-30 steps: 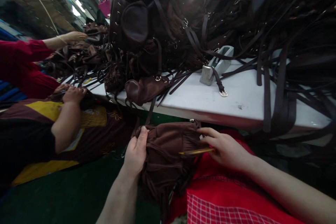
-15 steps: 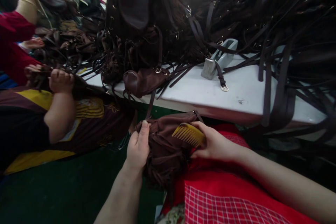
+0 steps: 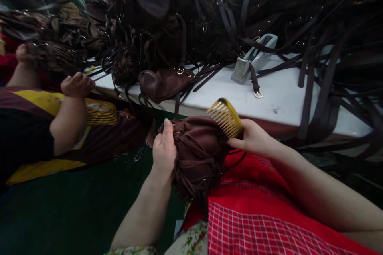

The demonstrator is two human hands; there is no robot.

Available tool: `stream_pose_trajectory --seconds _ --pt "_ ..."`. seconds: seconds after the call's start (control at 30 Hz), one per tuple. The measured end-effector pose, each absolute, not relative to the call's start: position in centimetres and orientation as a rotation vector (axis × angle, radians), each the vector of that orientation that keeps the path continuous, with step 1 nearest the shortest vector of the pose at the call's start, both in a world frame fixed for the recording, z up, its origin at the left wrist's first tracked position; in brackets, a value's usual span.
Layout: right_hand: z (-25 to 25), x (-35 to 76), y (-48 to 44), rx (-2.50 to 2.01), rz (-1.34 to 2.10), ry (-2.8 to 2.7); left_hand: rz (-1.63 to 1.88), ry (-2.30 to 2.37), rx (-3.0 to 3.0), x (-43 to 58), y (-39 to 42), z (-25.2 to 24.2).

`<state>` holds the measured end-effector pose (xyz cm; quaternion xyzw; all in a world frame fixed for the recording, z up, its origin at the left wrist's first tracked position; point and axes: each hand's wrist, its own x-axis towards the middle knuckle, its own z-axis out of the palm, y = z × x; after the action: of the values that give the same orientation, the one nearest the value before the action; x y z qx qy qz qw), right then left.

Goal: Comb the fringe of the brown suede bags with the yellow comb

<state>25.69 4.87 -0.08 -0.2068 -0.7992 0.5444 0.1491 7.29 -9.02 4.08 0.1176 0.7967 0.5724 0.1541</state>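
Note:
My left hand (image 3: 165,149) is closed round the gathered end of a brown fringed bag (image 3: 200,139), its thumb pressed on top. The bag hangs just in front of the table edge, over my lap, with its strips drooping downward. In my right hand (image 3: 249,137) is a yellow wide-toothed comb (image 3: 226,117), gripped at one end. The comb's teeth point left and down, close over the bag's right side; I cannot tell whether they touch it.
Beyond the bag runs a white table (image 3: 215,91) carrying a grey tape dispenser (image 3: 249,61), a buckled strap (image 3: 255,79) and another brown bag (image 3: 164,81). Dark bags and straps are heaped behind. At the left, a co-worker's hand (image 3: 77,84) and apron are close by.
The comb has risen with my right hand, from across the bag's face to above its upper right side. My left hand and the bag have shifted slightly up and right.

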Motion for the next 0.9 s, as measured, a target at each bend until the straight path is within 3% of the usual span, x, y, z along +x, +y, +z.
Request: stream_pose_trajectory --seconds 0.07,0.23,0.33,0.47,0.6,0.8,0.9 --pt "-0.4 25.9 4.3 -0.573 1.706 -2.318 1.681 2.226 0.325 7.7 -8.9 4.3" --pt "-2.7 25.1 1.5 -0.762 1.685 -2.323 1.735 2.116 0.34 8.7 -8.7 4.0" --pt "-3.7 24.8 0.8 -0.801 2.179 -2.04 1.803 1.987 0.288 9.7 -8.6 3.2" --pt "-3.6 25.5 2.0 -0.56 2.92 -1.238 1.83 1.718 0.203 10.8 -8.6 2.7" --pt "-3.7 26.0 3.2 -0.544 2.863 -1.184 1.839 1.591 0.153 11.1 -9.3 3.2" --pt "-4.5 24.7 2.4 -0.892 2.409 -1.439 1.81 1.593 0.192 12.3 -9.8 3.1" --pt "-4.2 24.8 1.9 -0.804 2.43 -1.485 1.795 1.63 0.196 12.9 -9.4 2.8"
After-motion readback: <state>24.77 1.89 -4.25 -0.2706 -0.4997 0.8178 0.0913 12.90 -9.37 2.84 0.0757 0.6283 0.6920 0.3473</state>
